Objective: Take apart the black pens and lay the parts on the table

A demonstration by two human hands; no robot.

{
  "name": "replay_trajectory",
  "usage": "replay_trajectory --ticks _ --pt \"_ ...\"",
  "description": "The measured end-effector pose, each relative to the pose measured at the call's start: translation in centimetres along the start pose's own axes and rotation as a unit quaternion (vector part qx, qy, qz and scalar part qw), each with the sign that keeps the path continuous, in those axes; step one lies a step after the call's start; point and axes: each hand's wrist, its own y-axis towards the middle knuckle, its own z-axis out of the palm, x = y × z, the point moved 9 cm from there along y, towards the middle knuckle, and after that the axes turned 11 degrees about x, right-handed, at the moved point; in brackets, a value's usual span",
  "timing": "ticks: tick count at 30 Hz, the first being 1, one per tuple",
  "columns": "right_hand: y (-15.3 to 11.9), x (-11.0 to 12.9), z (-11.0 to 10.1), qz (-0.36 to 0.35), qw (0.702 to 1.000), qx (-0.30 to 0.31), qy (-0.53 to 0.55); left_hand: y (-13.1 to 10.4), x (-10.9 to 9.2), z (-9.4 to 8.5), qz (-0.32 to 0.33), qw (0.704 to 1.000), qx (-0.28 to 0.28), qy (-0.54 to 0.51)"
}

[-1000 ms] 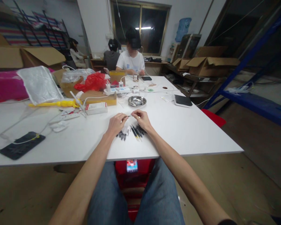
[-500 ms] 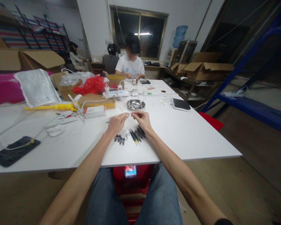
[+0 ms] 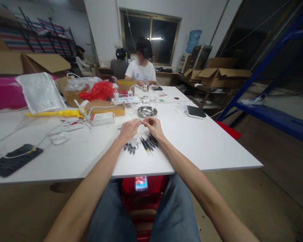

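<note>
My left hand point(image 3: 130, 129) and my right hand point(image 3: 153, 127) meet at the fingertips above the white table point(image 3: 187, 148). Both are pinched closed on something too small to make out. A thin dark tip sticks out to the left of my left hand. Below the hands lie black pen parts point(image 3: 148, 142), several slim and side by side, some with yellowish ends. Short clear-and-black pieces point(image 3: 130, 148) sit to their left, with tiny bits between the two groups. Just beyond my fingers stands a round metal dish point(image 3: 147, 111).
At the left are a black phone-like slab point(image 3: 15, 160), cables, a small white box point(image 3: 102, 118), a yellow object point(image 3: 58, 113) and a red bag point(image 3: 101, 90). A black-and-white device point(image 3: 196, 112) lies right. Across the table sits a person point(image 3: 140, 71).
My left hand has moved slightly right and up, so the fingertips of both hands are now together. The view has shifted a little.
</note>
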Motion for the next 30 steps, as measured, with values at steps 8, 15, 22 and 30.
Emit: replay_trajectory --ticks 8,15,22,30 --pt "0.0 -0.7 -1.0 0.011 0.999 -0.029 0.021 0.3 -0.1 0.5 0.017 1.000 -0.001 -0.023" --pt "0.2 -0.8 -0.6 0.005 1.000 -0.010 0.008 0.2 0.2 0.3 0.003 0.999 -0.003 -0.033" --pt "0.1 -0.5 0.4 0.007 0.999 0.013 0.047 0.2 0.2 0.5 0.005 1.000 0.010 -0.025" --pt "-0.6 0.0 0.1 0.038 0.999 -0.006 -0.012 0.0 -0.5 0.7 0.031 0.998 0.030 -0.044"
